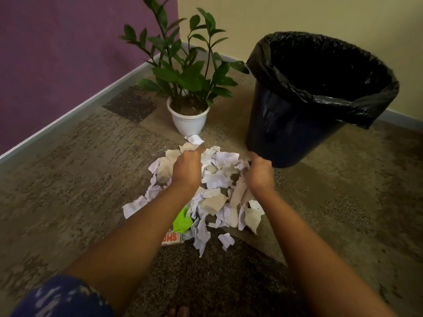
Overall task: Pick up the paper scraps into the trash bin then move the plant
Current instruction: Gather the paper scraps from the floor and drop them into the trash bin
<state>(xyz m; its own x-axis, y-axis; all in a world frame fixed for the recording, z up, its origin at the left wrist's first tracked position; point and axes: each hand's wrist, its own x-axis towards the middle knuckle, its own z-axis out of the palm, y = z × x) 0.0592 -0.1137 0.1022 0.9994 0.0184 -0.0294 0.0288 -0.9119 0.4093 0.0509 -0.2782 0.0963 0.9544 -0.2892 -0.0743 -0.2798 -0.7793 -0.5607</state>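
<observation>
left hand [186, 170] fingers grip paper scraps [217, 179] | right hand [258, 173] fingers likewise | pile's long axis toward plant [183, 72]

Loose heap of paper scraps [215, 179], torn white and tan, middle of carpet [68, 179]. Dark trash bin [286, 124], black liner, stands just beside heap. Leafy plant [187, 120], white pot, upright, toward carpet's far corner.

The patchy brown carpet [68, 170] bears 1 paper-scrap pile [217, 179], 1 white-potted plant [187, 120] and 1 black-lined trash bin [297, 124].
</observation>
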